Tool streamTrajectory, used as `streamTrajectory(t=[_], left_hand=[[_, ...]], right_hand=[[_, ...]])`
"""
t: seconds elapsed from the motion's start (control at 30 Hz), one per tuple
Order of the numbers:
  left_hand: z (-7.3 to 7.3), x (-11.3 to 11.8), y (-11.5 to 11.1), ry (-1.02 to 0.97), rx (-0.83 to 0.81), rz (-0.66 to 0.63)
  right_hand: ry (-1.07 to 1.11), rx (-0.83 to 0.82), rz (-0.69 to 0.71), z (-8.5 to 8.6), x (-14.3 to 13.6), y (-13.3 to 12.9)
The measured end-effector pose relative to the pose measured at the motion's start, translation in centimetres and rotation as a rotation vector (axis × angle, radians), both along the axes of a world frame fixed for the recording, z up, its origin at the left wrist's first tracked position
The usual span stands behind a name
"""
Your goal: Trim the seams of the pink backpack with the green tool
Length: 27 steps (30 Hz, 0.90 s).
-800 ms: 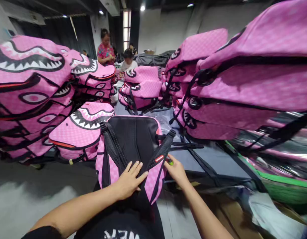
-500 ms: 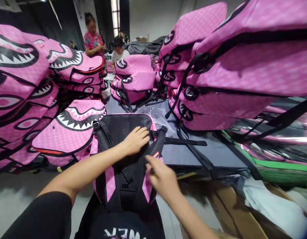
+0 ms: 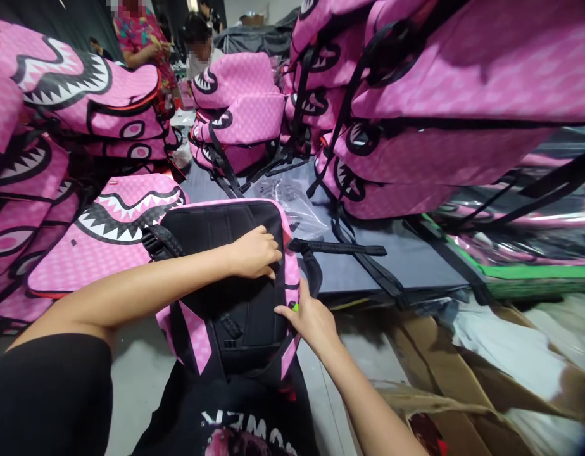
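Observation:
A pink checkered backpack point(image 3: 197, 335) leans against the table edge in front of me, its black padded back panel towards me. My left hand point(image 3: 257, 252) reaches across that panel, its fingers curled in by the panel's right edge. My right hand point(image 3: 314, 316) holds the bag's right side, thumb on the panel's border and fingers round the pink side wall. A small bright green spot shows beside that thumb; I cannot make out what it is. One black shoulder strap point(image 3: 163, 242) lies at upper left, while another strap point(image 3: 312, 269) hangs off the right side.
Pink shark-mouth backpacks are stacked at left point(image 3: 97, 82), centre point(image 3: 259, 117) and right point(image 3: 439, 152). A clear plastic bag point(image 3: 292, 206) lies on the grey table point(image 3: 373, 272). Cardboard point(image 3: 430, 354) and white wrapping fill the lower right. People point(image 3: 140, 38) stand behind the table.
My left fingers went from spread flat to curled at the panel's right edge. My right hand moved from the shoulder strap to the bag's side. The backpack turned slightly; the view tilted down.

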<state>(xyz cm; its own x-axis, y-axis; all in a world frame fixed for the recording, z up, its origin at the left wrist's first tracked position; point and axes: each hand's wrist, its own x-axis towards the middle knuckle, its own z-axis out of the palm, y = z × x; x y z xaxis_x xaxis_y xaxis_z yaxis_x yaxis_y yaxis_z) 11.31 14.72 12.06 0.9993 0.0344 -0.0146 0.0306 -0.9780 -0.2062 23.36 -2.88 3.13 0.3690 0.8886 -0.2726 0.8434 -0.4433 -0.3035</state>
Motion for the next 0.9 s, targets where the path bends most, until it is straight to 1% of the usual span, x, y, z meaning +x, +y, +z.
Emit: streamTrajectory(t=[0.07,0.1,0.17,0.27,0.33,0.37,0.4,0.47,0.5,0.57,0.63,0.7,0.73,0.8,0.87,0.9], left_hand=[[0.8,-0.4,-0.7,0.012,-0.007,0.014],[1.5,-0.8,-1.3,-0.008,-0.011,0.022],[3.2,-1.8,-2.7,-0.090,-0.020,0.024],[5.8,-3.2,-5.4,-0.240,-0.017,0.024],[6.8,-3.9,-6.7,-0.308,-0.020,0.054],[6.9,-4.1,-7.1,-0.319,-0.028,0.075],[6.7,-4.3,-7.1,-0.312,-0.037,0.094],[5.8,-4.7,-6.1,-0.239,-0.035,0.129],[5.3,-5.0,-5.1,-0.194,-0.011,0.150],[4.5,-5.5,-2.5,-0.129,0.079,0.204],[4.3,-5.9,0.1,-0.119,0.177,0.261],[4.4,-5.9,1.9,-0.138,0.225,0.296],[4.4,-5.8,2.3,-0.149,0.228,0.306],[3.9,-5.0,2.0,-0.166,0.202,0.301],[2.8,-3.9,0.9,-0.164,0.138,0.243],[2.1,-3.3,0.2,-0.160,0.098,0.208]], right_hand=[[0.030,0.006,-0.034,0.3,-0.1,0.3],[0.033,0.018,-0.028,0.9,0.0,0.2],[0.035,0.034,0.034,2.7,0.5,-0.5],[0.042,0.050,0.151,6.2,1.7,-1.8],[0.053,0.069,0.190,8.1,2.4,-2.0],[0.073,0.078,0.204,8.6,2.6,-1.9],[0.109,0.084,0.224,8.8,2.8,-1.6],[0.222,0.085,0.279,8.2,2.9,-0.4],[0.265,0.080,0.294,7.5,2.9,0.3],[0.285,0.068,0.280,5.8,2.9,2.1],[0.258,0.059,0.238,4.2,3.1,3.8],[0.231,0.053,0.212,3.0,3.5,4.6],[0.213,0.056,0.198,2.7,3.6,4.7],[0.184,0.073,0.138,2.8,3.7,3.9],[0.244,0.141,0.040,3.7,3.5,2.6],[0.309,0.219,-0.019,4.4,3.3,1.9]])
